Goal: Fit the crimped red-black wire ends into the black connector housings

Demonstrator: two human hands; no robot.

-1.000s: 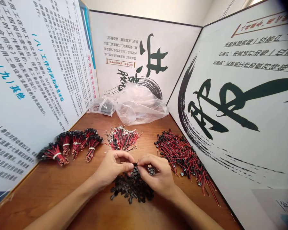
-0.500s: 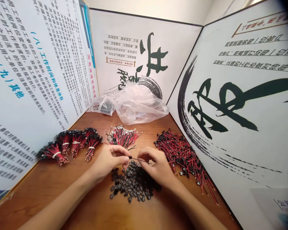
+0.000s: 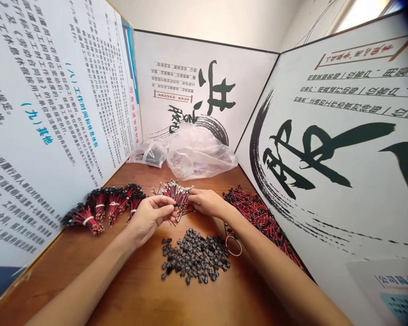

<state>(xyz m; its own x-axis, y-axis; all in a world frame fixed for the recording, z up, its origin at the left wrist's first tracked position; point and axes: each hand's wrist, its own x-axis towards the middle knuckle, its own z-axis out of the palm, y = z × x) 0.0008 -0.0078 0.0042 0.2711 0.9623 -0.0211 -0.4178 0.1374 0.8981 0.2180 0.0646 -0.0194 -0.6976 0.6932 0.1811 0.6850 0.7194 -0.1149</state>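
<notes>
My left hand (image 3: 156, 215) pinches a small black plastic connector housing (image 3: 176, 205) between thumb and fingers. Beyond it lies a pile of loose red and black wires (image 3: 177, 194) with pale metal ends. At the right side of that pile, my right hand (image 3: 206, 202) has its fingers drawn together among the wires; what they grip is hidden. Closer to me, a heap of black connector housings (image 3: 197, 256) is spread over the wooden table (image 3: 149, 290).
Bundles of red-black wires (image 3: 100, 203) tied with white bands sit at left. Loose wired connectors (image 3: 255, 210) form a pile at right. A pale ring (image 3: 234, 246) lies by my right forearm. Clear plastic bags (image 3: 200, 154) rest against the back panel (image 3: 177, 50); printed panels also flank both sides.
My right hand has left the wire it was holding near the left hand and reached forward to the wire pile. My left hand still pinches a housing. The camera view has tilted upward slightly.
</notes>
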